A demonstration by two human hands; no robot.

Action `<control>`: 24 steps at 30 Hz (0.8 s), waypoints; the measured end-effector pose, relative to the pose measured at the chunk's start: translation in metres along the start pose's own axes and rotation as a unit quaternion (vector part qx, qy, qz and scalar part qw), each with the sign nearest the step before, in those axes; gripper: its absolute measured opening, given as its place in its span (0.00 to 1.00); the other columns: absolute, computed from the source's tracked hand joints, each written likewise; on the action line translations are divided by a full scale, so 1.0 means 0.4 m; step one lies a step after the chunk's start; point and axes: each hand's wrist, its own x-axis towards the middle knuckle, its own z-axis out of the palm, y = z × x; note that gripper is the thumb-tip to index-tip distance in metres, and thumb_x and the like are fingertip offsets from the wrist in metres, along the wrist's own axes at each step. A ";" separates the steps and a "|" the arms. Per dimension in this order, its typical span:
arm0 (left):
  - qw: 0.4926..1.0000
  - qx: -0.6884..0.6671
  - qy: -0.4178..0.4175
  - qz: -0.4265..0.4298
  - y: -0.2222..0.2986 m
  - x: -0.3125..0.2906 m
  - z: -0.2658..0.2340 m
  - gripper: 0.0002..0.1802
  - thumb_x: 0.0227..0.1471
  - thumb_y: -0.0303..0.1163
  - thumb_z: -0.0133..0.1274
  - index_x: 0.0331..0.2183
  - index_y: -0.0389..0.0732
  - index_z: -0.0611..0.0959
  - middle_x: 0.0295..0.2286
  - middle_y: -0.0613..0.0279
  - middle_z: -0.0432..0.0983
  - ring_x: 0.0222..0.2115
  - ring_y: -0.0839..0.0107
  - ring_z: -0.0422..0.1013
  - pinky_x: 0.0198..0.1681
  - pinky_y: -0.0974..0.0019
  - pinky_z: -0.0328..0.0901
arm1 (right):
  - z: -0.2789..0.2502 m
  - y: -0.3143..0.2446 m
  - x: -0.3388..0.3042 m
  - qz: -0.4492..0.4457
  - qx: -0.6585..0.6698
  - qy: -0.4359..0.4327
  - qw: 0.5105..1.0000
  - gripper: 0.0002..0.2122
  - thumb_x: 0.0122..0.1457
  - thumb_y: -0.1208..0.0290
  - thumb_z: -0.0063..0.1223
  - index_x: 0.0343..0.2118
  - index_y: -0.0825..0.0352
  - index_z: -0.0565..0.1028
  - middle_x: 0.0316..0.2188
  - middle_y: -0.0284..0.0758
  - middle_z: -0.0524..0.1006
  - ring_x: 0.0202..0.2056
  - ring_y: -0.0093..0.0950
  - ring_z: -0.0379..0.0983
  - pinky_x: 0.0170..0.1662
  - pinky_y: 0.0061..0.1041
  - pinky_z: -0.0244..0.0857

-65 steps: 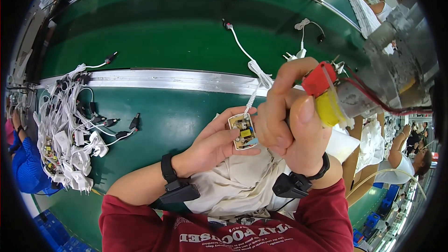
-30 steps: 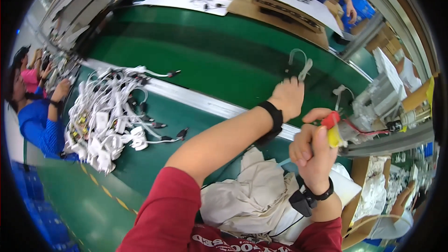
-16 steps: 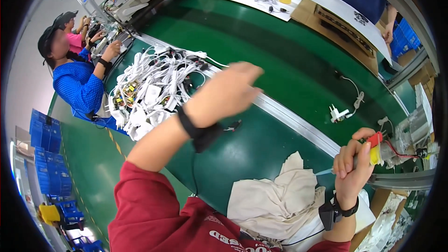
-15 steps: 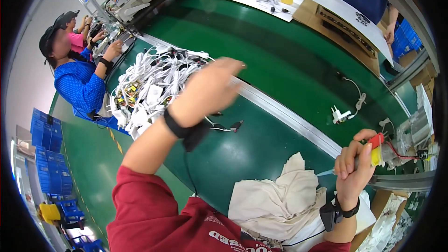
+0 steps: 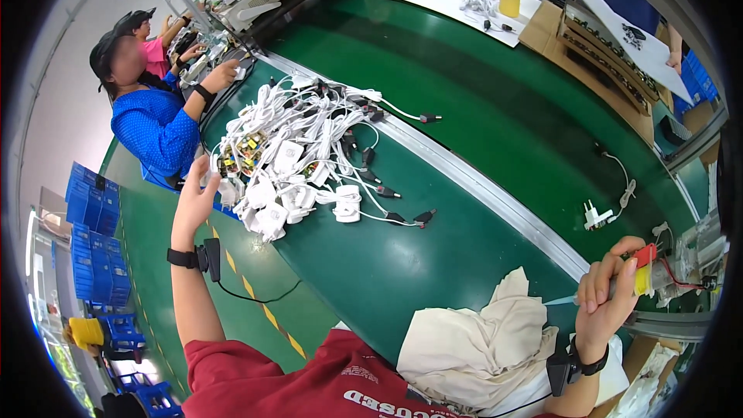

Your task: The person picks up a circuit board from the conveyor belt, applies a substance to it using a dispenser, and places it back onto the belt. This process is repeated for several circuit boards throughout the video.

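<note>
My left hand (image 5: 198, 187) is at the left edge of a pile of white plug adapters with coiled cords (image 5: 290, 156). Its fingers are curved but apart, by the outermost adapters; whether they touch one is hard to tell. At the right, my right hand (image 5: 607, 288) is closed round a dispensing tool with a red top (image 5: 645, 254), a yellow band and a pale blue tapered tip. That tip points left, just above a crumpled cream cloth (image 5: 480, 333) on the green worktop (image 5: 371, 263). Small bare circuit boards (image 5: 246, 151) show among the adapters.
A metal rail (image 5: 480, 179) divides the worktop from a green belt (image 5: 464, 93), where one white adapter (image 5: 596, 215) lies. Beyond stand a yellow liquid bottle (image 5: 509, 0) and stacked trays (image 5: 607, 54). A co-worker in blue (image 5: 155, 128) sits left; another person's hands hold a white sheet (image 5: 619, 23).
My left hand has swung from above the pile's right side to its left edge, uncovering adapters and dark cord ends. The right hand keeps its grip. The far white sheet has been tilted up.
</note>
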 end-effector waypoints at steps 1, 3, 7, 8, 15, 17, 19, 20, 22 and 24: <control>0.999 -0.045 -0.018 -0.011 0.000 -0.002 0.001 0.21 0.52 0.30 0.51 0.47 0.35 0.69 0.38 0.57 0.73 0.42 0.64 0.69 0.44 0.65 0.64 | 0.001 -0.002 -0.002 0.000 0.000 -0.003 1.000 0.13 0.64 0.59 0.36 0.36 0.65 0.61 0.10 0.22 0.52 0.09 0.11 0.45 0.11 0.13 0.40; 0.989 -0.134 -0.053 -0.030 0.001 -0.002 0.000 0.21 0.52 0.28 0.51 0.48 0.34 0.69 0.40 0.60 0.72 0.44 0.69 0.66 0.47 0.67 0.62 | 0.003 -0.004 -0.005 0.001 -0.004 0.004 1.000 0.13 0.64 0.59 0.37 0.36 0.65 0.61 0.10 0.22 0.52 0.09 0.11 0.45 0.11 0.13 0.40; 0.988 -0.118 -0.094 -0.040 -0.005 0.016 -0.021 0.19 0.52 0.28 0.51 0.46 0.33 0.72 0.38 0.63 0.73 0.40 0.73 0.67 0.44 0.70 0.63 | 0.004 -0.005 -0.007 0.001 -0.007 0.004 1.000 0.13 0.64 0.58 0.37 0.36 0.65 0.61 0.10 0.22 0.52 0.09 0.11 0.45 0.11 0.13 0.40; 0.988 -0.118 -0.092 -0.040 -0.002 0.017 -0.022 0.19 0.52 0.28 0.51 0.46 0.33 0.72 0.38 0.63 0.73 0.40 0.73 0.67 0.44 0.70 0.63 | 0.004 -0.006 -0.008 0.002 -0.008 0.003 1.000 0.13 0.64 0.58 0.37 0.36 0.65 0.61 0.10 0.22 0.52 0.09 0.11 0.45 0.11 0.13 0.40; 0.990 -0.125 -0.056 -0.034 -0.020 0.020 -0.013 0.09 0.53 0.28 0.51 0.38 0.36 0.75 0.31 0.70 0.71 0.30 0.83 0.66 0.37 0.78 0.62 | 0.004 -0.011 -0.006 0.009 -0.006 0.005 1.000 0.13 0.63 0.59 0.39 0.35 0.65 0.61 0.10 0.23 0.52 0.09 0.12 0.45 0.11 0.14 0.41; 0.985 -0.162 -0.043 -0.038 -0.031 0.027 -0.026 0.08 0.53 0.28 0.51 0.37 0.37 0.75 0.30 0.70 0.70 0.30 0.83 0.66 0.37 0.78 0.63 | 0.003 -0.010 -0.005 0.011 -0.005 0.006 1.000 0.13 0.63 0.59 0.39 0.35 0.65 0.60 0.10 0.23 0.52 0.09 0.13 0.45 0.11 0.15 0.41; 0.970 -0.238 -0.021 -0.044 -0.015 0.047 -0.043 0.06 0.55 0.29 0.50 0.36 0.38 0.75 0.29 0.71 0.69 0.30 0.84 0.65 0.35 0.77 0.63 | 0.000 -0.010 -0.003 0.008 -0.008 0.006 1.000 0.13 0.63 0.59 0.39 0.35 0.65 0.60 0.10 0.23 0.52 0.09 0.13 0.45 0.11 0.15 0.41; 0.970 -0.239 -0.021 -0.044 0.008 0.057 -0.050 0.06 0.55 0.29 0.50 0.36 0.38 0.75 0.29 0.71 0.69 0.30 0.84 0.65 0.35 0.77 0.63 | 0.000 -0.009 -0.003 0.006 -0.010 0.007 1.000 0.12 0.63 0.59 0.39 0.35 0.65 0.60 0.10 0.23 0.52 0.09 0.13 0.45 0.11 0.15 0.41; 0.922 -0.379 0.003 -0.079 0.071 0.079 -0.052 0.07 0.56 0.30 0.48 0.37 0.38 0.74 0.27 0.72 0.66 0.29 0.83 0.65 0.34 0.76 0.63 | 0.001 -0.006 -0.004 0.006 -0.010 0.010 1.000 0.12 0.63 0.59 0.39 0.35 0.65 0.60 0.10 0.23 0.52 0.09 0.13 0.45 0.11 0.15 0.41; 0.890 -0.445 0.017 -0.095 0.142 0.110 -0.053 0.08 0.57 0.31 0.47 0.37 0.38 0.74 0.26 0.72 0.65 0.29 0.82 0.64 0.33 0.75 0.63 | -0.001 -0.003 -0.005 0.006 -0.003 0.015 1.000 0.12 0.63 0.60 0.39 0.35 0.65 0.60 0.10 0.23 0.52 0.08 0.13 0.45 0.11 0.15 0.41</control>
